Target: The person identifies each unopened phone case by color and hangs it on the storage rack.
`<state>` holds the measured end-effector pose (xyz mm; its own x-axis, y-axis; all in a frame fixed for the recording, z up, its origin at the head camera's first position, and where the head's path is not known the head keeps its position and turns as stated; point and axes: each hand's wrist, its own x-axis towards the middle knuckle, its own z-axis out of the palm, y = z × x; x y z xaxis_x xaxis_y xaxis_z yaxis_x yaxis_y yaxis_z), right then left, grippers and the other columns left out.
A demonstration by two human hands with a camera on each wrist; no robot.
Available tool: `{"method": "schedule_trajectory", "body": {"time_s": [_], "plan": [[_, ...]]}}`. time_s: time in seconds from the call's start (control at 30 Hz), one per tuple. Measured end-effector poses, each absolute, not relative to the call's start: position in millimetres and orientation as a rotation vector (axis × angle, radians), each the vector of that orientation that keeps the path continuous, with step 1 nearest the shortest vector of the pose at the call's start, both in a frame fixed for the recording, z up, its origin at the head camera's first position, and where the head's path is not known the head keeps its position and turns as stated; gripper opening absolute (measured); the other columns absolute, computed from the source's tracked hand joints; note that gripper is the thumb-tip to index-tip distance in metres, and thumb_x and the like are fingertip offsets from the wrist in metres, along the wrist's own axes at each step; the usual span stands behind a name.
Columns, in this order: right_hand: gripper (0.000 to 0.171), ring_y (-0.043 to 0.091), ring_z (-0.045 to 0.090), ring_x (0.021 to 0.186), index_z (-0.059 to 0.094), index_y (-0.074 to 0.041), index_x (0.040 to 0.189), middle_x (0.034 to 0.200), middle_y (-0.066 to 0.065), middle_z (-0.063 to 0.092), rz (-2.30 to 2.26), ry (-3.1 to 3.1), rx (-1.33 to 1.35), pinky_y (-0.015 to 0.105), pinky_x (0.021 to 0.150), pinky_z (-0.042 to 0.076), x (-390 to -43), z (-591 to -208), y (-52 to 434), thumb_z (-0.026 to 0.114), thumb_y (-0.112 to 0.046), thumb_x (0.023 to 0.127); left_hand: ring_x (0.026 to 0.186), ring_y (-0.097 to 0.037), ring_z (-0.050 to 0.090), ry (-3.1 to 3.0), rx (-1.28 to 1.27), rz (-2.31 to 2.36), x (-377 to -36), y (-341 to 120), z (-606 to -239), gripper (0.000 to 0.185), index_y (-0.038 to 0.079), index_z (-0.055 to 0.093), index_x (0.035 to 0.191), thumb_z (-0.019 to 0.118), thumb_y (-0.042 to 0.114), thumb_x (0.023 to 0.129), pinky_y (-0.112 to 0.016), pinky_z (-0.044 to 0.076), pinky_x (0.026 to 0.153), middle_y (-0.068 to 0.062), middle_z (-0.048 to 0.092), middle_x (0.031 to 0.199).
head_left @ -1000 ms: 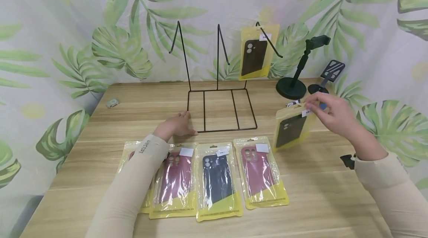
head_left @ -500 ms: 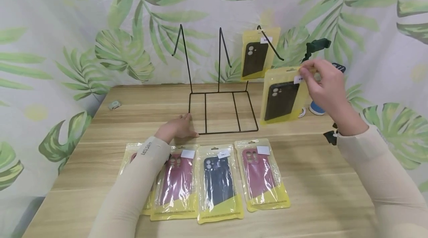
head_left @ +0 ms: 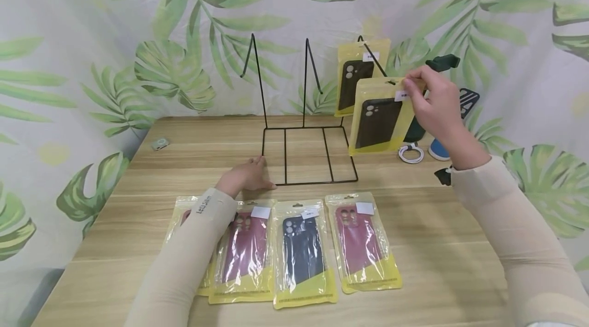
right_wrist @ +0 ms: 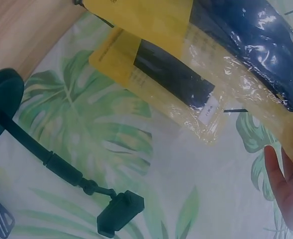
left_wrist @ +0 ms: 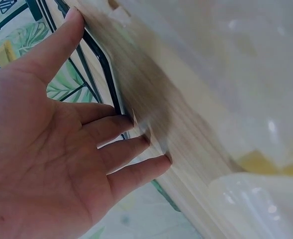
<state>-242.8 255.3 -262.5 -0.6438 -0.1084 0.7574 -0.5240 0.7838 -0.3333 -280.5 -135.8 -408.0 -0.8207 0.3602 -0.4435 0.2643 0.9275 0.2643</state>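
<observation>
My right hand (head_left: 434, 102) pinches the top right corner of a yellow-edged clear packet holding a black phone case (head_left: 378, 123). The packet hangs upright in the air, its top hole right at the tip of the rack's right hook. Behind it, another packaged black phone case (head_left: 358, 75) hangs on that hook. My left hand (head_left: 247, 173) rests at the front left corner of the black wire rack (head_left: 317, 182). In the left wrist view its fingers (left_wrist: 139, 178) lie straight against the wood, with the thumb on the wire.
Packaged phone cases, pink (head_left: 358, 245) and dark blue (head_left: 301, 253), lie in a row at the front. A green stand (right_wrist: 61, 167), a coiled white cable (head_left: 411, 154) and a blue round object (head_left: 439, 150) are at the right. A small gadget (head_left: 160, 143) lies far left.
My right hand has lifted the packaged black phone case from low over the table's right side, up and leftward to the right hook's tip. The left hand stays at the rack's base.
</observation>
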Motion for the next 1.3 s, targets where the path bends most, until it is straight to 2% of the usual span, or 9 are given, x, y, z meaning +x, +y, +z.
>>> {"method": "schedule_trajectory", "body": {"time_s": [0.13, 0.3, 0.4, 0.67, 0.83, 1.1, 1.3], "plan": [[0.022, -0.006, 0.043, 0.071, 0.066, 0.002, 0.103, 0.086, 0.018, 0.067, 0.674, -2.262, 0.426, 0.024, 0.064, 0.035, -252, -264, 253, 0.057, -0.018, 0.101, 0.151, -0.044, 0.008, 2.585, 0.447, 0.264, -281, -136, -410, 0.101, -0.005, 0.005, 0.157, 0.061, 0.052, 0.094, -0.059, 0.019, 0.122, -0.023, 0.005, 0.165], [0.028, 0.022, 0.057, 0.079, 0.066, 0.000, 0.108, 0.095, 0.019, 0.069, 0.675, -2.339, 0.366, 0.030, 0.068, 0.040, -263, -262, 249, 0.054, -0.024, 0.103, 0.152, -0.044, 0.008, 2.586, 0.440, 0.267, -281, -136, -410, 0.101, -0.004, 0.005, 0.157, 0.061, 0.052, 0.094, -0.060, 0.019, 0.121, -0.021, 0.005, 0.165], [0.032, 0.031, 0.059, 0.085, 0.065, 0.000, 0.111, 0.100, 0.019, 0.069, 0.684, -2.392, 0.321, 0.038, 0.072, 0.043, -270, -260, 246, 0.051, -0.028, 0.104, 0.152, -0.043, 0.008, 2.587, 0.436, 0.270, -281, -136, -410, 0.101, -0.003, 0.005, 0.157, 0.061, 0.052, 0.094, -0.059, 0.019, 0.121, -0.021, 0.005, 0.166], [0.038, 0.038, 0.060, 0.089, 0.064, -0.001, 0.118, 0.111, 0.021, 0.068, 0.645, -2.475, 0.247, 0.052, 0.079, 0.046, -291, -254, 244, 0.047, -0.033, 0.105, 0.152, -0.042, 0.008, 2.592, 0.434, 0.288, -279, -138, -409, 0.102, -0.002, 0.006, 0.157, 0.062, 0.052, 0.093, -0.059, 0.019, 0.121, -0.020, 0.004, 0.166], [0.038, 0.043, 0.062, 0.100, 0.062, -0.002, 0.119, 0.117, 0.022, 0.068, 0.621, -2.509, 0.225, 0.058, 0.087, 0.047, -302, -250, 243, 0.046, -0.034, 0.105, 0.152, -0.042, 0.007, 2.586, 0.424, 0.304, -278, -138, -407, 0.101, -0.002, 0.006, 0.158, 0.063, 0.050, 0.093, -0.058, 0.018, 0.122, -0.019, 0.004, 0.166], [0.042, 0.044, 0.061, 0.107, 0.060, -0.004, 0.124, 0.127, 0.020, 0.065, 0.624, -2.585, 0.189, 0.059, 0.092, 0.046, -323, -243, 240, 0.043, -0.037, 0.105, 0.152, -0.042, 0.008, 2.594, 0.419, 0.300, -277, -137, -407, 0.100, -0.002, 0.007, 0.158, 0.063, 0.050, 0.093, -0.058, 0.018, 0.122, -0.019, 0.005, 0.166], [0.041, 0.044, 0.061, 0.106, 0.061, -0.003, 0.124, 0.125, 0.021, 0.066, 0.599, -2.594, 0.157, 0.057, 0.092, 0.048, -335, -241, 236, 0.044, -0.036, 0.105, 0.152, -0.042, 0.009, 2.605, 0.422, 0.297, -277, -137, -407, 0.099, -0.002, 0.009, 0.157, 0.063, 0.049, 0.093, -0.059, 0.019, 0.122, -0.019, 0.007, 0.166]]}}
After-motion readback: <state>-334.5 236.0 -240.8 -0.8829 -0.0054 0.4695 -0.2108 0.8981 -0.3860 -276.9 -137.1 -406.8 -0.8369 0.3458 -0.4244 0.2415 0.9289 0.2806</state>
